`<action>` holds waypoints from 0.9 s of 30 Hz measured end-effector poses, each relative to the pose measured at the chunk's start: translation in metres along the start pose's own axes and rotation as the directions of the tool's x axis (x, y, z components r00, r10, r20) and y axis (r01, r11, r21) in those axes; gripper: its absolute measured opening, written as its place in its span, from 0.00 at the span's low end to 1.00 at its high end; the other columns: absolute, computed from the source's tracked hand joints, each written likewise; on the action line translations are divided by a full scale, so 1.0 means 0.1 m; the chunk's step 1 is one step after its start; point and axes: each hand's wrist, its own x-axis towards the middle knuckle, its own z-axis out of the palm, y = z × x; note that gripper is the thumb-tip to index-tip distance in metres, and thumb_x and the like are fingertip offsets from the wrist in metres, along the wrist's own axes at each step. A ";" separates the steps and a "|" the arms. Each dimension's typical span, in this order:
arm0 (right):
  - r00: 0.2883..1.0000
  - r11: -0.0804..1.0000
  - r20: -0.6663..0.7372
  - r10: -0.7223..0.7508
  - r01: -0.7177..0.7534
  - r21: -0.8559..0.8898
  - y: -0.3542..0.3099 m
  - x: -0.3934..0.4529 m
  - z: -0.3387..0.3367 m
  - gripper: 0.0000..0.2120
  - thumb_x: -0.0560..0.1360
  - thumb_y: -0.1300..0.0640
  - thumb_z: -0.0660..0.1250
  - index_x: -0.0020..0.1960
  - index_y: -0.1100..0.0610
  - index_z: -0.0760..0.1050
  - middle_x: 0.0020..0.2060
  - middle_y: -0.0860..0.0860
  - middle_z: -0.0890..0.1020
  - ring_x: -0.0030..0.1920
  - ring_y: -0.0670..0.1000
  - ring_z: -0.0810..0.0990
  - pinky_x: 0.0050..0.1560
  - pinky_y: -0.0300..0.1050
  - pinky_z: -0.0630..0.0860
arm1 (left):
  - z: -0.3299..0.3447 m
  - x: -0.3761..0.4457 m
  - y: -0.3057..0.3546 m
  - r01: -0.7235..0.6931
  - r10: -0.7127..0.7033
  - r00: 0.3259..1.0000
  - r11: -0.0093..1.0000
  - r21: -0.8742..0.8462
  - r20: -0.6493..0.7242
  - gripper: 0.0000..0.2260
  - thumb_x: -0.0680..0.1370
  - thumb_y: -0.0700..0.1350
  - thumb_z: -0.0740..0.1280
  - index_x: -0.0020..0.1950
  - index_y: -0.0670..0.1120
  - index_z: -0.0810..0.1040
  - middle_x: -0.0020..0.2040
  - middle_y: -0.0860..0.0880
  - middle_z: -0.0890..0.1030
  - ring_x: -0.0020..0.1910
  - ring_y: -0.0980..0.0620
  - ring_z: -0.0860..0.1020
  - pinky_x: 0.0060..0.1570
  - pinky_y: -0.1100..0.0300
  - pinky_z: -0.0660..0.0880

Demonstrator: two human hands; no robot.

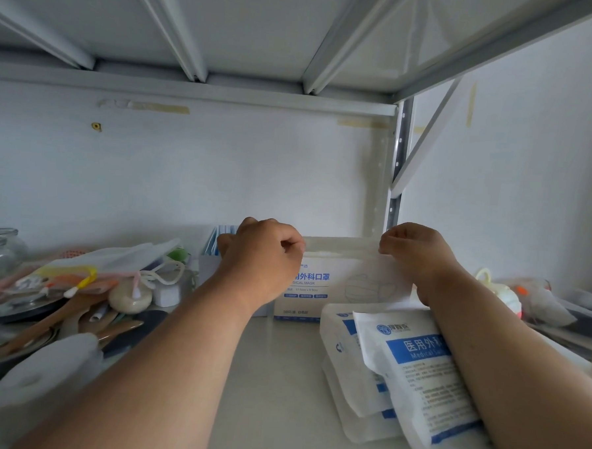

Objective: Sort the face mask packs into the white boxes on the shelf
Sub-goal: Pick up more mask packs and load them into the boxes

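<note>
Head camera view of a shelf, left to right: clutter of jars and utensils (43, 300) lies well left of the fingers. The left hand (260, 256) is curled at the top left edge of the white box (313, 287), seemingly pinching it; what is gripped cannot be told for certain. The right hand (418, 251) is curled at the box's top right, a thin pack edge apparently pinched. More face mask packs (413, 378) lie below the right forearm. The pack is best lowered level, both ends together, straight into the opening.
</note>
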 end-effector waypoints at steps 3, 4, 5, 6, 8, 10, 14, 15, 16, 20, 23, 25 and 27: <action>1.000 0.999 -0.001 -0.019 0.019 0.045 -0.01 0.00 0.01 0.12 0.78 0.62 0.73 0.55 0.48 0.88 0.48 0.49 0.86 0.49 0.54 0.83 0.54 0.51 0.80 | 0.03 0.01 -0.01 0.019 -0.022 0.998 0.998 0.060 0.056 0.13 0.82 0.49 0.62 0.45 0.51 0.85 0.50 0.56 0.83 0.59 0.48 0.70 0.57 0.48 0.61; 1.000 0.999 0.012 -0.016 0.015 0.052 -0.01 0.00 0.02 0.14 0.79 0.62 0.72 0.58 0.46 0.88 0.51 0.47 0.86 0.52 0.53 0.84 0.59 0.52 0.81 | 0.04 0.01 -0.01 0.028 -0.033 0.997 0.997 0.069 0.073 0.13 0.81 0.50 0.61 0.45 0.49 0.84 0.50 0.55 0.83 0.59 0.47 0.70 0.56 0.48 0.60; 1.000 0.998 0.029 -0.010 0.008 0.059 -0.01 -0.01 0.02 0.16 0.80 0.61 0.71 0.60 0.45 0.88 0.52 0.47 0.85 0.54 0.53 0.84 0.63 0.53 0.82 | 0.04 0.01 -0.01 0.032 -0.038 0.996 0.997 0.071 0.084 0.14 0.81 0.51 0.61 0.45 0.48 0.84 0.51 0.55 0.82 0.60 0.47 0.69 0.56 0.48 0.60; 0.999 0.998 0.046 -0.005 0.002 0.066 -0.01 -0.02 0.02 0.16 0.80 0.61 0.71 0.60 0.44 0.88 0.54 0.47 0.85 0.55 0.53 0.84 0.65 0.54 0.82 | 0.05 0.01 -0.01 0.030 -0.036 0.995 0.998 0.063 0.089 0.13 0.81 0.52 0.62 0.46 0.49 0.85 0.52 0.56 0.82 0.60 0.48 0.69 0.56 0.48 0.59; 0.998 0.998 0.061 -0.004 0.001 0.063 0.01 -0.01 0.02 0.16 0.81 0.61 0.71 0.59 0.43 0.89 0.55 0.49 0.87 0.58 0.57 0.86 0.69 0.57 0.83 | 0.04 -0.01 -0.01 0.020 -0.023 0.996 0.999 0.032 0.083 0.11 0.82 0.55 0.64 0.53 0.57 0.86 0.56 0.60 0.81 0.64 0.51 0.69 0.59 0.49 0.58; 0.998 0.998 0.053 -0.014 0.011 0.057 0.03 0.00 0.02 0.15 0.81 0.62 0.71 0.57 0.42 0.89 0.55 0.50 0.88 0.58 0.58 0.88 0.69 0.59 0.84 | 0.03 -0.02 -0.01 0.008 -0.011 0.997 0.999 0.031 0.078 0.12 0.82 0.58 0.65 0.62 0.61 0.83 0.61 0.61 0.79 0.68 0.54 0.68 0.61 0.50 0.57; 0.999 0.998 0.004 -0.043 0.043 0.052 0.05 0.02 0.02 0.12 0.83 0.59 0.72 0.54 0.42 0.89 0.51 0.49 0.90 0.57 0.58 0.89 0.67 0.59 0.85 | 0.03 -0.01 -0.02 0.013 -0.014 0.997 1.000 0.023 0.073 0.10 0.83 0.57 0.64 0.52 0.59 0.85 0.53 0.60 0.82 0.63 0.53 0.71 0.58 0.50 0.57; 0.999 0.998 -0.006 -0.039 0.039 0.050 0.06 0.02 0.02 0.10 0.83 0.57 0.73 0.53 0.43 0.89 0.50 0.49 0.90 0.57 0.59 0.89 0.66 0.60 0.85 | 0.03 -0.01 -0.01 0.017 -0.019 0.997 1.000 0.020 0.071 0.11 0.83 0.56 0.63 0.48 0.57 0.85 0.50 0.58 0.83 0.61 0.52 0.71 0.56 0.50 0.57; 0.999 0.998 -0.012 -0.033 0.033 0.048 0.06 0.02 0.03 0.08 0.83 0.55 0.74 0.50 0.44 0.90 0.49 0.50 0.91 0.57 0.61 0.89 0.65 0.62 0.86 | 0.02 -0.01 -0.01 0.022 -0.023 0.997 1.000 0.020 0.068 0.12 0.83 0.55 0.63 0.46 0.55 0.84 0.48 0.57 0.83 0.59 0.51 0.72 0.55 0.50 0.56; 1.000 1.000 0.007 -0.012 0.012 0.016 0.05 0.03 0.03 0.07 0.81 0.54 0.77 0.46 0.47 0.91 0.49 0.53 0.91 0.54 0.60 0.90 0.60 0.59 0.88 | 0.03 -0.02 0.00 0.016 -0.017 0.999 1.000 0.026 0.050 0.12 0.83 0.54 0.63 0.45 0.54 0.84 0.47 0.56 0.83 0.58 0.51 0.72 0.54 0.50 0.58; 0.998 0.998 0.062 -0.019 0.023 -0.059 0.04 0.01 0.04 0.08 0.81 0.58 0.75 0.47 0.48 0.91 0.51 0.52 0.91 0.46 0.51 0.86 0.48 0.42 0.81 | 0.03 -0.02 0.00 -0.001 0.000 0.999 0.999 0.032 0.040 0.10 0.83 0.55 0.64 0.47 0.58 0.83 0.52 0.59 0.80 0.58 0.53 0.70 0.56 0.50 0.57; 0.997 0.996 0.079 -0.028 0.034 -0.085 0.03 0.00 0.04 0.08 0.81 0.58 0.73 0.49 0.51 0.91 0.52 0.51 0.90 0.44 0.48 0.84 0.44 0.39 0.78 | 0.03 -0.02 0.00 -0.008 0.007 0.999 0.999 0.033 0.035 0.09 0.83 0.56 0.64 0.48 0.59 0.83 0.52 0.59 0.79 0.59 0.53 0.70 0.56 0.50 0.57; 0.995 0.999 0.099 -0.020 0.025 -0.045 0.03 0.02 0.04 0.07 0.82 0.57 0.73 0.54 0.51 0.90 0.53 0.50 0.89 0.45 0.48 0.84 0.46 0.40 0.78 | 0.04 -0.02 -0.02 -0.010 0.009 0.999 1.000 0.019 0.039 0.09 0.82 0.58 0.65 0.47 0.60 0.84 0.52 0.59 0.79 0.60 0.53 0.70 0.56 0.50 0.56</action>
